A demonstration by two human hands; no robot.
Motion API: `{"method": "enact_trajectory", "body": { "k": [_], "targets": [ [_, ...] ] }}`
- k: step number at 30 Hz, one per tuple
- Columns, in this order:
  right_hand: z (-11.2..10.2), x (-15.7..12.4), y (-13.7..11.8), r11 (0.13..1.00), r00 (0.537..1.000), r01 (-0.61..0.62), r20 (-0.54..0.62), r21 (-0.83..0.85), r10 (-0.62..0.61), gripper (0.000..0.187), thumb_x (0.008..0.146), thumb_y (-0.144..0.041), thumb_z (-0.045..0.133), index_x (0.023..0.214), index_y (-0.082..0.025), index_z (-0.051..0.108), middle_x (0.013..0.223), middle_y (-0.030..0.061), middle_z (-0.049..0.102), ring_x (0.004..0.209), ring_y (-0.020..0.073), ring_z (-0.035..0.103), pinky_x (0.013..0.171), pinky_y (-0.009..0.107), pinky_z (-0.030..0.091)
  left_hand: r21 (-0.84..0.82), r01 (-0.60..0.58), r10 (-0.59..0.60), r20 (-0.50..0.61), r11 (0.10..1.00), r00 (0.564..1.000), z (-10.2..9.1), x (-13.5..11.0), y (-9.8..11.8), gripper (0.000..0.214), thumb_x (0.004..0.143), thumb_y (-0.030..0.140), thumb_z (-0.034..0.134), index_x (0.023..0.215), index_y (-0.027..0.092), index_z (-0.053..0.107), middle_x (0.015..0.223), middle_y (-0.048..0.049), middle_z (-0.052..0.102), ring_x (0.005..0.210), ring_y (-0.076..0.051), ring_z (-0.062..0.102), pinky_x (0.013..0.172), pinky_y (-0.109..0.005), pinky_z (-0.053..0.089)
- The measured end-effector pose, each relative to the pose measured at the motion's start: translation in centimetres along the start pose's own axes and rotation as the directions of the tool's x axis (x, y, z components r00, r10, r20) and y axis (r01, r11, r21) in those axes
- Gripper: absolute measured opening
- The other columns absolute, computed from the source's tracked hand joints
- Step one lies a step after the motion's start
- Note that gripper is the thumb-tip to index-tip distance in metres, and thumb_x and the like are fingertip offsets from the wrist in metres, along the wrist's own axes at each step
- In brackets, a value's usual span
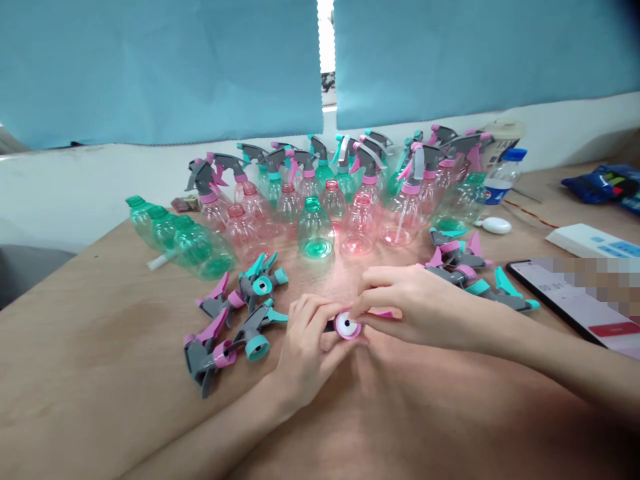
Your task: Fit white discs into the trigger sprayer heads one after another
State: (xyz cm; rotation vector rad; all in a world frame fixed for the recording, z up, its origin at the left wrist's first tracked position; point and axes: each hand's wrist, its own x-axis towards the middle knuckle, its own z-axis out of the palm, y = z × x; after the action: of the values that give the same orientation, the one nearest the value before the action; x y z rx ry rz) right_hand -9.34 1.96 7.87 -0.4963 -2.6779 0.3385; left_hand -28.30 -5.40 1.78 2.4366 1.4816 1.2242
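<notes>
My left hand [309,343] is closed around a spray trigger head [347,325] with a pink collar, whose white underside with a dark central hole faces me. Its pink lever sticks out to the right. Fingers of my right hand [400,303] are bent against the collar's right edge, also gripping the head. Loose trigger heads lie just left of my left hand, among them a pink and grey one [206,353] and a teal and grey one [255,337]. Behind my hands stand an open green bottle [316,230] and an open pink bottle [360,227].
Several bottles fitted with spray heads, such as a pink one [403,213], crowd the back. Green bottles [193,247] lie at the left. More trigger heads [453,273], a phone [565,300], a white box [595,240] and a blue-capped bottle [505,175] occupy the right.
</notes>
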Motion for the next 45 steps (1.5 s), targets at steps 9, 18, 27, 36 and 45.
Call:
{"method": "enact_trajectory", "body": {
  "k": [9,18,27,36,45],
  "targets": [
    [0.0,0.0,0.2,0.999,0.999,0.026,-0.024,0.031,-0.025,0.017,0.087,-0.016,0.053,0.087,-0.018,0.07,0.077,0.0018,0.061,0.064,0.0098,0.053,0.055,0.021,0.035,0.006,-0.006,0.006,0.006,1.0,1.0,-0.1,0.0,0.1,0.027,0.081,0.035,0.067,0.099,0.02,0.055,0.089,-0.0035,0.061,0.083,-0.02,0.053,0.074,-0.035,0.041],
    [0.1,0.2,-0.1,0.997,0.999,-0.038,0.038,0.067,0.036,0.013,0.084,-0.011,0.06,0.083,-0.017,0.071,0.078,0.0008,0.062,0.064,0.0087,0.055,0.057,0.02,0.036,0.004,-0.03,0.03,-0.007,1.0,1.0,0.1,0.1,0.1,0.027,0.08,0.034,0.068,0.098,0.018,0.056,0.086,-0.0028,0.061,0.081,-0.02,0.052,0.073,-0.034,0.04],
    [-0.2,-0.1,-0.2,1.0,0.995,-0.006,0.099,0.007,0.006,0.013,0.087,-0.017,0.055,0.081,-0.017,0.066,0.08,0.0012,0.058,0.066,0.0098,0.053,0.056,0.022,0.034,0.001,-0.033,0.033,0.014,0.999,0.999,0.0,0.0,0.1,0.026,0.081,0.033,0.067,0.099,0.018,0.056,0.087,-0.0032,0.061,0.081,-0.02,0.052,0.073,-0.034,0.039],
    [-0.1,-0.1,-0.9,0.993,0.993,0.051,0.109,-0.103,-0.039,0.012,0.087,-0.019,0.053,0.087,-0.016,0.065,0.079,0.0025,0.057,0.064,0.0125,0.053,0.051,0.023,0.032,0.054,-0.057,0.056,0.029,0.997,0.998,0.2,-0.2,0.0,0.026,0.087,0.037,0.057,0.101,0.016,0.055,0.089,-0.0059,0.058,0.082,-0.021,0.05,0.074,-0.036,0.038],
    [-0.2,-0.2,-1.0,0.995,0.992,0.095,0.085,-0.028,-0.092,0.015,0.091,-0.02,0.05,0.09,-0.015,0.064,0.079,0.0024,0.055,0.063,0.0116,0.05,0.055,0.024,0.036,0.071,-0.065,0.058,0.099,0.995,0.993,0.0,0.0,0.2,0.028,0.091,0.039,0.049,0.1,0.014,0.057,0.089,-0.0074,0.058,0.081,-0.022,0.048,0.071,-0.036,0.035]
  ]
}}
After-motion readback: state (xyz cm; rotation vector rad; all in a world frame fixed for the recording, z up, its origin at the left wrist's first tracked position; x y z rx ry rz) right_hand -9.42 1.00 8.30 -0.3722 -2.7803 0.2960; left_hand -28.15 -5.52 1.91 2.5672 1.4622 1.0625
